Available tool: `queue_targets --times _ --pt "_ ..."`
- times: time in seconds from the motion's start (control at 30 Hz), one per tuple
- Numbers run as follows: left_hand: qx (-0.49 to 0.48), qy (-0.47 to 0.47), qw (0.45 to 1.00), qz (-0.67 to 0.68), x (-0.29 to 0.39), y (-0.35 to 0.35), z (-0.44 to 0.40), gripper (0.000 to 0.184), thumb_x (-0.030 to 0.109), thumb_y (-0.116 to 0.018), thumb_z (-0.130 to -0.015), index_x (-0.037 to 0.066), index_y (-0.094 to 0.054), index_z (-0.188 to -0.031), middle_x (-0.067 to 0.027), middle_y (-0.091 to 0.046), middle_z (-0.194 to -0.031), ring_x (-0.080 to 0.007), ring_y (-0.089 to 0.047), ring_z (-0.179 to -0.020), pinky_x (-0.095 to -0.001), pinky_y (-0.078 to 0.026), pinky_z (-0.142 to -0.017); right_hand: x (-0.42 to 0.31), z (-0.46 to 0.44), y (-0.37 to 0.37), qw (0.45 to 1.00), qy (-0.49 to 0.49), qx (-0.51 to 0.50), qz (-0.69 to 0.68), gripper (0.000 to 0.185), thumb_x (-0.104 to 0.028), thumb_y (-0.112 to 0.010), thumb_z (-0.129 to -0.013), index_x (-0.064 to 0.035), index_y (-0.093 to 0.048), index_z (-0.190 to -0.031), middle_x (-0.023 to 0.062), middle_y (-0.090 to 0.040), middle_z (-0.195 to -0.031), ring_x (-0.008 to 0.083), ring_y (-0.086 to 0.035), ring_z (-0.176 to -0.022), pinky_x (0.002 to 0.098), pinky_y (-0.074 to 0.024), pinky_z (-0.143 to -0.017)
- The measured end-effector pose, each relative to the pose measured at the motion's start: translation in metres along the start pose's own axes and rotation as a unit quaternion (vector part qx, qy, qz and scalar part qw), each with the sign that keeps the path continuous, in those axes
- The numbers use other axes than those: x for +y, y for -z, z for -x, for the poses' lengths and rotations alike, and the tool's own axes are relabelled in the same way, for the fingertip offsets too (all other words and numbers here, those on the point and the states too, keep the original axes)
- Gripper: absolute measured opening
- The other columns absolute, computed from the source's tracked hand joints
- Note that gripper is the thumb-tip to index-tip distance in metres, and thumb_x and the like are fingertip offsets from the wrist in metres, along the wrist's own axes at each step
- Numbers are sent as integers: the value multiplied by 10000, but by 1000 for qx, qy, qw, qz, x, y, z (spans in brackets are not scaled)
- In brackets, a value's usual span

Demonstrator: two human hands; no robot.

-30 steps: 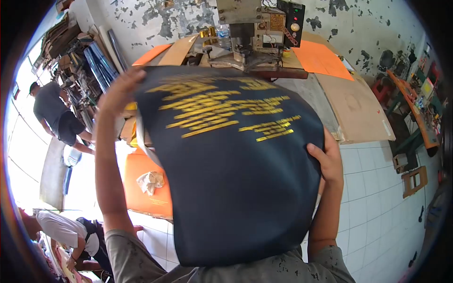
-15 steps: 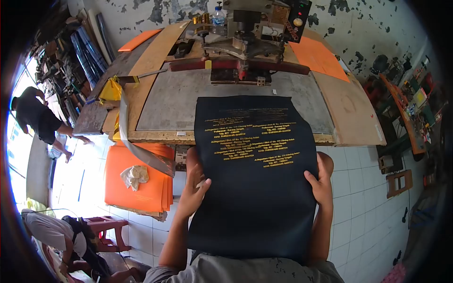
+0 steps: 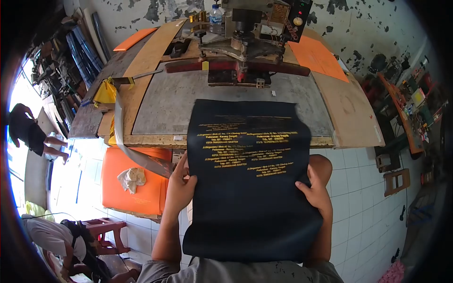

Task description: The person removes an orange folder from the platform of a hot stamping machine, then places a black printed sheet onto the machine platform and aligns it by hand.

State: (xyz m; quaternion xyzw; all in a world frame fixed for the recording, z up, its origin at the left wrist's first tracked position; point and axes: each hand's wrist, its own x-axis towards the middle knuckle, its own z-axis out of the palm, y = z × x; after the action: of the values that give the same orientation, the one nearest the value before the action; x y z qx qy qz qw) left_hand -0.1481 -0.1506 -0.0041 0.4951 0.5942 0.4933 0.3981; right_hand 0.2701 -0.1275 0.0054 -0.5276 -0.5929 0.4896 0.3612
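Note:
A black sheet (image 3: 250,212) with gold lettering on its upper half lies across my lap, its far end over the front edge of the grey work surface (image 3: 163,106). My left hand (image 3: 181,187) holds the sheet's left edge, thumb at the rim and the other fingers partly hidden. On the opposite edge, my right hand (image 3: 315,189) grips with the thumb on top and fingers underneath. Beyond the sheet stands a press (image 3: 243,47) with a red bar.
Orange sheets (image 3: 134,191) with a crumpled cloth (image 3: 131,180) are stacked at the left, under a hanging foil strip (image 3: 141,158). Two other people, one standing (image 3: 28,127) and one bent over (image 3: 54,233), are farther left. A bottle (image 3: 215,16) stands behind.
The black sheet has come down from in front of the press to my lap. My left hand has moved from its upper corner to its left edge.

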Motion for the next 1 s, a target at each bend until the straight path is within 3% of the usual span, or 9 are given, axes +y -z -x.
queue_targets --times 0.03,0.23,0.37,0.43,0.53,0.67,0.77,0.83,1.0 --pt "5 -1 1000 -6 0 1 2 758 -78 -522 -905 1 -338 -1636 -60 -683 -1067 -38 -585 -848 -192 -492 -703 -5 2 1 995 -67 -19 -65 590 -63 -672 -1010 64 -420 -1528 186 -575 -1466 229 -601 -1302 345 -466 -1099" --pt "37 -52 998 -10 7 3 -22 764 -61 -530 -884 18 -373 -1628 -58 -673 -1016 -40 -555 -767 -210 -474 -662 6 -33 1 998 51 40 -25 603 -99 -717 -997 49 -451 -1518 83 -687 -1160 111 -653 -989 274 -538 -836" --pt "64 -47 997 -23 14 11 -50 732 -38 -525 -888 21 -413 -1609 -45 -662 -892 -47 -537 -728 -221 -467 -664 -6 -59 0 896 192 193 352 854 -109 -754 -946 -41 -288 -1658 9 -565 -766 110 -376 -588 282 -374 -556" --pt "76 -21 997 -23 19 16 -52 717 -1 -543 -888 12 -431 -1595 -46 -659 -844 -68 -546 -708 -232 -475 -668 -31 -61 -16 927 151 162 303 880 -85 -738 -943 -62 -249 -1674 29 -571 -767 125 -373 -585 281 -371 -552" --pt "42 -18 989 -139 16 22 -51 694 34 -561 -885 6 -466 -1572 -57 -664 -839 -93 -557 -685 -258 -493 -679 -50 -60 -20 930 14 73 359 923 -28 -714 -933 -80 -190 -1690 191 -650 -1256 171 -619 -796 291 -497 -765" --pt "36 -3 983 -178 30 29 -47 678 74 -575 -878 -3 -495 -1546 -95 -642 -788 -130 -577 -662 -302 -509 -677 -38 -59 -16 969 26 25 244 910 5 -712 -925 -116 -226 -1684 262 -450 -1614 317 -612 -1356 374 -447 -1126" --pt "59 -27 983 -171 42 19 -62 672 94 -585 -870 -9 -512 -1530 -126 -629 -762 -164 -601 -656 -332 -516 -672 -63 -69 -23 971 27 84 223 812 -21 -705 -942 -121 -321 -1651 256 -525 -1554 352 -601 -1366 379 -467 -1105" --pt "74 -44 978 -191 41 13 -82 665 110 -593 -863 -15 -530 -1513 -154 -632 -765 -199 -622 -656 -351 -522 -672 -47 -90 -18 946 142 132 259 704 -46 -698 -954 -109 -430 -1603 259 -588 -1489 381 -640 -1308 378 -487 -1081" --pt "51 -63 960 -268 42 18 -124 651 133 -603 -853 -60 -548 -1472 -217 -660 -775 -319 -664 -688 -411 -542 -715 -68 -127 -16 946 84 49 311 448 -95 -674 -977 -65 -643 -1423 231 -693 -1349 367 -665 -1272 388 -499 -1062"
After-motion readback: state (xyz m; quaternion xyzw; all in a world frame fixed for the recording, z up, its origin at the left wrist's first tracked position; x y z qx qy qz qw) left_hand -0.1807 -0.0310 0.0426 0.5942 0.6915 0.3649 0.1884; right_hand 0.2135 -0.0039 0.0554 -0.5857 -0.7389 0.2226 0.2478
